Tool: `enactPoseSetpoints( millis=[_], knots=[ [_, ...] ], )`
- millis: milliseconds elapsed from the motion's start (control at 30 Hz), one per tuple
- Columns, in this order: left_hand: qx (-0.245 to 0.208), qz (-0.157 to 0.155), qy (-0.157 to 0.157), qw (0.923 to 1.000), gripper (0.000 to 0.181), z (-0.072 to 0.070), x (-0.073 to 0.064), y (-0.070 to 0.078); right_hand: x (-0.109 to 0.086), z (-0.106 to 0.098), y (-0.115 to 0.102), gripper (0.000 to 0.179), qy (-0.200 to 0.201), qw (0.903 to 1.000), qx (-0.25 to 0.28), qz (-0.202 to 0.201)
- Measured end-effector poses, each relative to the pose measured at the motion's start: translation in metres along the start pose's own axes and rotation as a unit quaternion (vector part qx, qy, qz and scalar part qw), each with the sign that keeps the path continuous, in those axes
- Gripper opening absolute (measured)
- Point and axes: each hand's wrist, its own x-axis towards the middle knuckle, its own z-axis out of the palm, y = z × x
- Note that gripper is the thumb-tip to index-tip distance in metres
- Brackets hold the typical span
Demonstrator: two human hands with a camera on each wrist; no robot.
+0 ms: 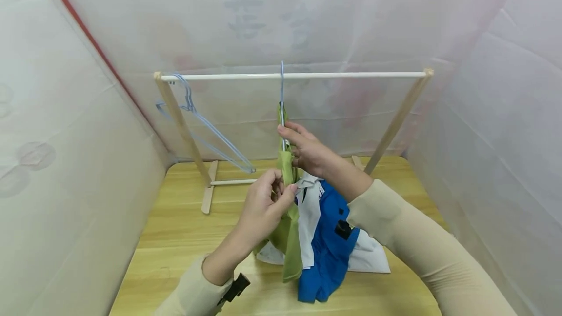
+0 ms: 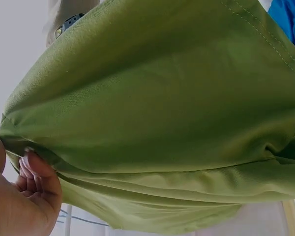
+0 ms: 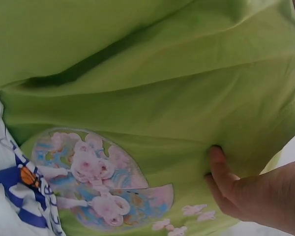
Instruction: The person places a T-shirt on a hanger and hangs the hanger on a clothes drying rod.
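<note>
A green shirt (image 1: 291, 243) with a pink-and-blue print (image 3: 96, 169) hangs edge-on from a light blue hanger (image 1: 282, 92) hooked over the rack's rod. My left hand (image 1: 269, 204) pinches the shirt at its near shoulder. In the left wrist view, curled fingers (image 2: 39, 172) gather a fold at the cloth's edge. On the other side, my right hand (image 1: 309, 149) rests against the printed face, its thumb reaching to the hanger's upper slope. In the right wrist view its extended fingers (image 3: 223, 179) touch the green cloth.
The white rod (image 1: 351, 75) sits on wooden posts. Spare light blue hangers (image 1: 219, 135) hang at its left end. Blue clothing (image 1: 331, 252) and white clothing (image 1: 369, 255) lie heaped on the wooden table (image 1: 175, 247), right of the green shirt. Pale sheets wall in both sides and the back.
</note>
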Motion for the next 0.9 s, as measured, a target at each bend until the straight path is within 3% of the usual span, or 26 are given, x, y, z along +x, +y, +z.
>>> enactPoseSetpoints(
  millis=[100, 300, 400, 633, 900],
  knots=[
    [0.006, 0.002, 0.009, 0.9999, 0.009, 0.000, 0.000, -0.001, 0.005, 0.000, -0.002, 0.076, 0.007, 0.9999, 0.002, 0.012],
    [0.027, 0.013, 0.002, 0.9995, 0.010, 0.001, -0.002, -0.002, 0.024, -0.008, -0.014, 0.097, 0.020, 0.9975, 0.015, 0.065],
    [0.036, 0.014, 0.003, 0.9992, 0.009, 0.000, -0.003, -0.003, 0.035, -0.011, -0.020, 0.099, 0.011, 0.9967, 0.012, 0.080],
    [0.051, 0.018, 0.010, 0.9985, 0.009, -0.007, -0.004, -0.005, 0.056, -0.016, -0.028, 0.090, 0.005, 0.9988, -0.022, 0.044],
    [0.067, 0.010, -0.009, 0.9977, 0.011, -0.013, -0.010, -0.008, 0.067, -0.018, -0.024, 0.069, -0.087, 0.9928, -0.080, 0.020]
  ],
)
